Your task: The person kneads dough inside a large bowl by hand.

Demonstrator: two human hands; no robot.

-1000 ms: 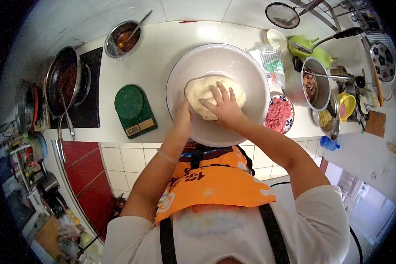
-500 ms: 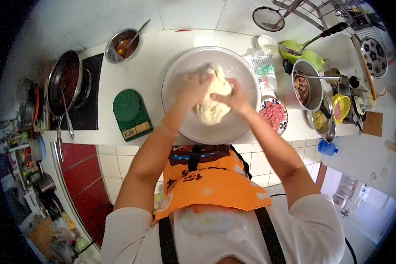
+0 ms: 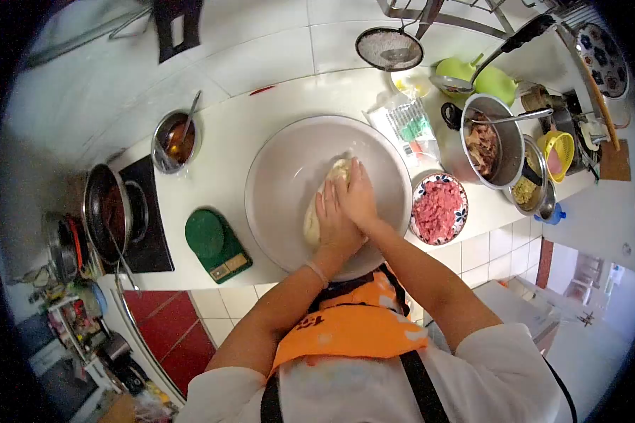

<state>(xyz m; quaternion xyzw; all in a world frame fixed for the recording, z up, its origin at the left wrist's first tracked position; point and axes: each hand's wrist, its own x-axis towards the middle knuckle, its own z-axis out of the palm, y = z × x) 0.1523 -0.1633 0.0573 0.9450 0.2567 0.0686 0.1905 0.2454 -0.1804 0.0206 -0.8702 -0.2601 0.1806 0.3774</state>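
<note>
A pale lump of dough (image 3: 312, 220), now long and narrow, lies in a wide, light bowl (image 3: 271, 169) on the counter. My left hand (image 3: 337, 227) presses on the dough from its right side, fingers stretched out and pointing up the bowl. Close beside and partly over it, my right hand (image 3: 358, 195) lies with its fingers extended at the dough's upper end. The two hands touch each other. Part of the dough is hidden beneath them.
Left of the bowl are a green scale (image 3: 215, 243), a small pot with sauce (image 3: 176, 141) and a pan (image 3: 106, 215). On the right stand a plate of pink minced meat (image 3: 439, 209), a plastic packet (image 3: 410, 127) and a pot of meat (image 3: 483, 144). A strainer (image 3: 389, 49) hangs above.
The dough has gone from a round, flat piece to a folded, narrow one. My hands have come together over it. The camera view has shifted and tilted.
</note>
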